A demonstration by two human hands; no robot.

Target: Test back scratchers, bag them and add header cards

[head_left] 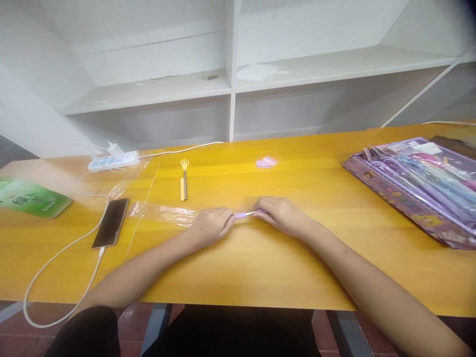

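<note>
A slim purple pen-like stick with a silvery metal section (251, 213) spans the gap between my hands, just over the table. My left hand (212, 225) is closed round its left end. The other end is pinched in the bent fingers of my right hand (278, 214), which hide most of it. Whether it is one piece or two pieces meeting in the middle I cannot tell. A clear plastic wrapper (167, 213) lies just left of my left hand. Beyond it is a small yellow hand-shaped scratcher (185, 178) with a dark grey shaft and a yellow handle part.
Small pink-purple paper pieces (266, 162) lie toward the back. At right stands a purple patterned box (403, 201) of plastic-wrapped sticks. On the left are a phone (110, 223) on a white cable, a power strip (115, 159) and a green package (35, 197). White shelves (297, 74) rise behind.
</note>
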